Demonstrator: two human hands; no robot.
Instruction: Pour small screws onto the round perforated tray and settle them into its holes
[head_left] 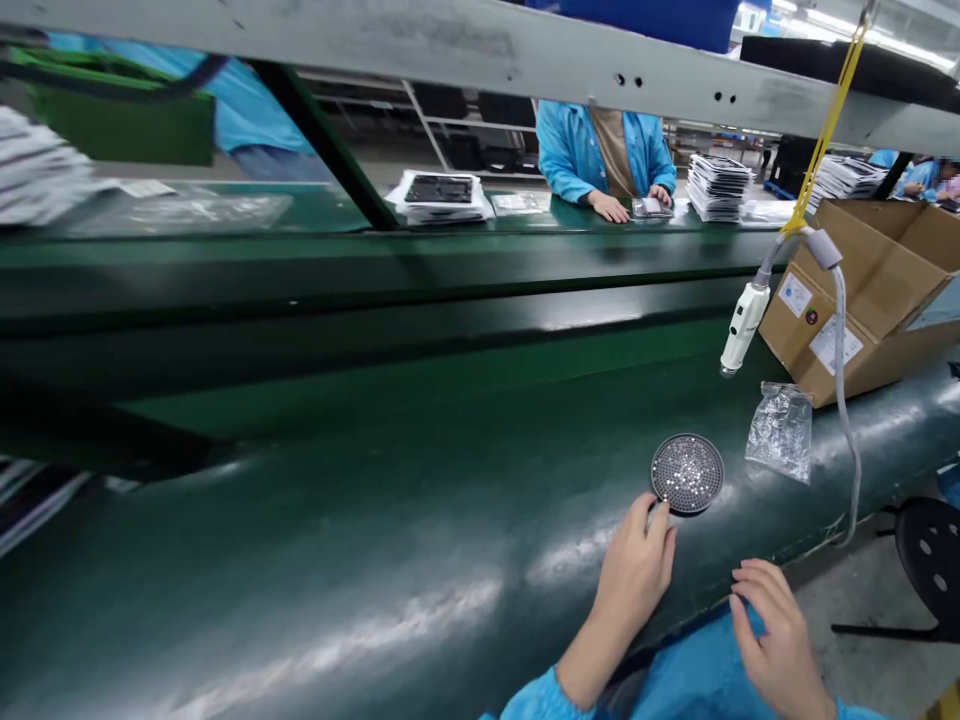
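Note:
A round dark dish with a dotted, perforated-looking surface (pixel 688 474) lies on the green work surface (pixel 420 520), small bright specks scattered over its middle. At the dish's lower left rim are the fingertips of my left hand (pixel 636 562), drawn together in a pinch; whether anything small is between them is hidden. My right hand (pixel 776 632) hovers near the front edge, its fingers loosely curved and the thumb apart from them, with nothing clearly held. A clear plastic bag (pixel 781 432) lies to the right of the dish.
A white handheld device (pixel 744 328) hangs by a yellow cord (pixel 829 125), its grey cable looping down. Behind it stands an open cardboard box (pixel 862 300). Across the raised ledge, a person in blue (pixel 562 150) works beside stacked flat items (pixel 718 187). A black stool (pixel 934 560) stands right.

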